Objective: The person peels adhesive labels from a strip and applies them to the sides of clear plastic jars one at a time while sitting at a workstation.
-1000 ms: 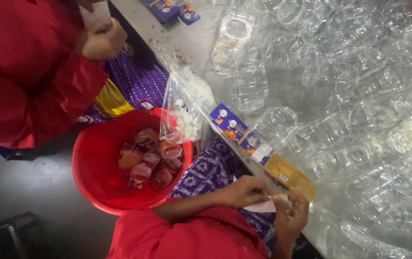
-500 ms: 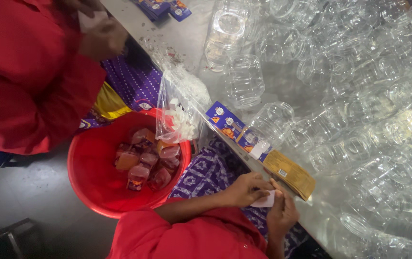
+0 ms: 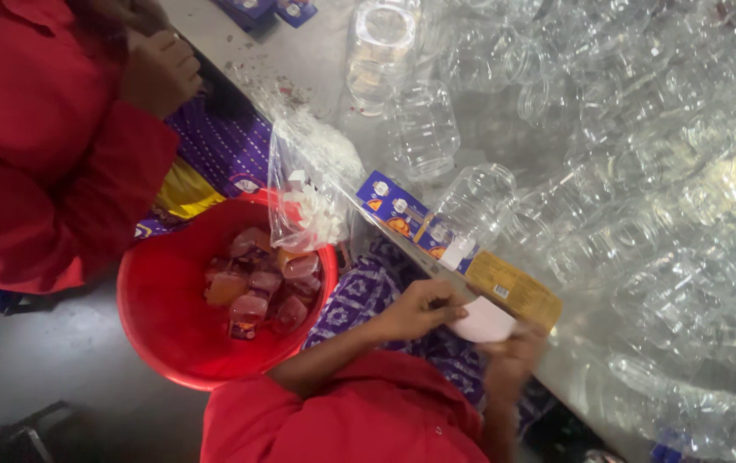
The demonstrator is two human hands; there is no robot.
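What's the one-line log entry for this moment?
left hand: pinching small white round piece | right hand: blurred, under it | near: red plastic tub of sachets

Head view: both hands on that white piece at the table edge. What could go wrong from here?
1. The white piece is pinched between the left hand and the right hand past the table edge; a slip would likely drop it into the lap or onto the floor.
2. The clear bag hangs off the edge over the red tub; a nudge may tip it in.
3. The bottles lie loosely heaped and could roll.
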